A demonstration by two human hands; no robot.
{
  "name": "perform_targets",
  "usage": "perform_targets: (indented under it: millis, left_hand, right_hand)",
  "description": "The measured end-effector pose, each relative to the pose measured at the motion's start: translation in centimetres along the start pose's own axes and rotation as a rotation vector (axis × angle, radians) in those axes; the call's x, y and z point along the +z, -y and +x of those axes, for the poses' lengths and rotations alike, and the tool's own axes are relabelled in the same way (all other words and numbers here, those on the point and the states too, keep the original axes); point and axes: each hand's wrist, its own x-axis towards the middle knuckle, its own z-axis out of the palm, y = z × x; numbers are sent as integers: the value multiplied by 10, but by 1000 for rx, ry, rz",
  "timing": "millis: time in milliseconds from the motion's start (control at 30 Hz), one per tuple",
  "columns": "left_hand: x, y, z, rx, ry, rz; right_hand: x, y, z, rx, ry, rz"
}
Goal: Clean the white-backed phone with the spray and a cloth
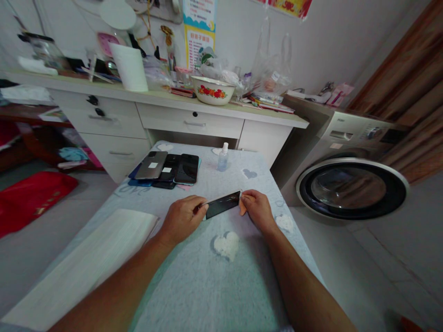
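Observation:
A smartphone [223, 204] with a dark screen and a light edge is held sideways above the table, tilted up toward its right end. My left hand [185, 216] is closed on its left end, the thumb along the near edge. At the other end, my right hand [256, 207] has its fingers pressed together, holding a small orange cloth [242, 207] against the phone's edge. Beyond the phone stands a clear spray bottle [223, 159] with a white cap. Several phones [187, 169] lie stacked and side by side at the table's far left.
A pale flat board or sheet [86, 263] lies along the table's left side. Behind the table [207, 286] runs a cabinet with drawers [190, 121], bearing a flowered bowl [213, 91]. A washing machine [325, 152] with its round door stands to the right. A red bag [38, 198] lies at left.

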Motion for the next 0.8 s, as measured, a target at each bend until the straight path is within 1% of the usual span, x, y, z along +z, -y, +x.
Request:
perform_targets:
  millis: [233,333,500,600,800]
  left_hand:
    - [0,-1,0,-3,1,-19]
    - [0,-1,0,-7,0,-23]
    - [1,1,-1,-2,2,-20]
    - [2,2,-2,5,-7,-19]
    - [3,2,-2,9,-2,-16]
  right_hand:
    - [7,-2,0,-43,-91,265]
    - [7,-1,0,-41,-89,285]
    - [3,0,0,-11,-51,117]
    - [0,1,-1,-18,-22,26]
    - [-3,4,-2,-37,74,-229]
